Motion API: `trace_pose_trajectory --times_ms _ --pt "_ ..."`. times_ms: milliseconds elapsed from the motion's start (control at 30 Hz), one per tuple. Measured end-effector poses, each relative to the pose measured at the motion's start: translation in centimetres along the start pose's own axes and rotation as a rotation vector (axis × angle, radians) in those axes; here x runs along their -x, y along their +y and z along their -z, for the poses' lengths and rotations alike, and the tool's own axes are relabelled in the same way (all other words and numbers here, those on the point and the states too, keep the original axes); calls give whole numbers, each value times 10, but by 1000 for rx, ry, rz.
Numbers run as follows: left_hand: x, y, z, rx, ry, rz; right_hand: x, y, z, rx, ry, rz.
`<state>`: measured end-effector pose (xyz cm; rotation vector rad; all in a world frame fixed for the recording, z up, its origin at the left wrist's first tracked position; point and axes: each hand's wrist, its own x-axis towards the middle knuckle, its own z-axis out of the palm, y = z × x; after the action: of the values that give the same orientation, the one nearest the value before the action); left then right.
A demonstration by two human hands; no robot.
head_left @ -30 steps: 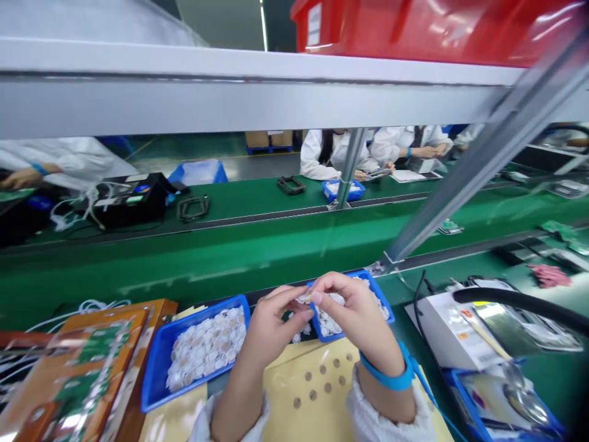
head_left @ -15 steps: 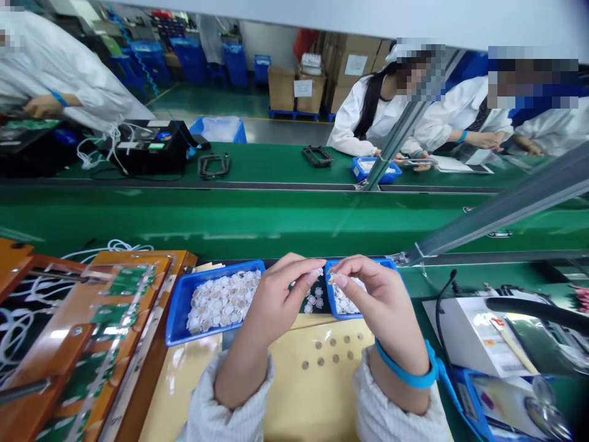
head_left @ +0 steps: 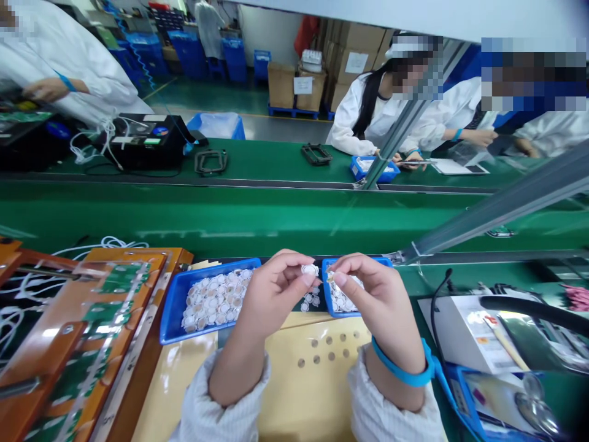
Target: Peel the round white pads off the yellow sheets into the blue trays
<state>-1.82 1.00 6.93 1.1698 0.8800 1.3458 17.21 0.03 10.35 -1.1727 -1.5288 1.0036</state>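
Observation:
My left hand (head_left: 271, 294) pinches a small white round part (head_left: 310, 269) between thumb and fingertips. My right hand (head_left: 375, 298), with a blue wrist strap (head_left: 402, 368), is closed in a pinch on a tiny piece (head_left: 331, 276) just right of the white part. Both hands hover above a yellow perforated board (head_left: 317, 380). Behind the left hand lies a blue tray (head_left: 172, 313) full of several white round parts. A second blue tray (head_left: 327, 294) with similar parts sits under the right hand's fingers. A few loose parts (head_left: 311, 301) lie between the trays.
Orange fixtures with green circuit boards (head_left: 92, 331) and white cables lie at left. A white device with a black hose (head_left: 519, 307) stands at right. The green conveyor belt (head_left: 276, 215) runs across. Other people in white coats work on the far side, near a black box (head_left: 147, 144).
The view tilted down from the shelf a second ago. My hands moved slightly apart, and the white round part now shows clearly at my left fingertips.

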Motion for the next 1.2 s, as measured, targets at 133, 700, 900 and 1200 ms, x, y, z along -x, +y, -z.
trace_pose_trajectory --times_ms 133,700,900,1200 --pt "0 1 0 -3 21 77 -1 -2 0 0 -5 26" --pt "4 -5 3 -74 -39 8 1 -3 0 -8 -1 43" --pt "4 -5 4 -165 -48 -104 2 -2 -2 -19 -7 13" --pt "4 -5 1 -254 -35 -159 1 1 -5 0 -13 6"
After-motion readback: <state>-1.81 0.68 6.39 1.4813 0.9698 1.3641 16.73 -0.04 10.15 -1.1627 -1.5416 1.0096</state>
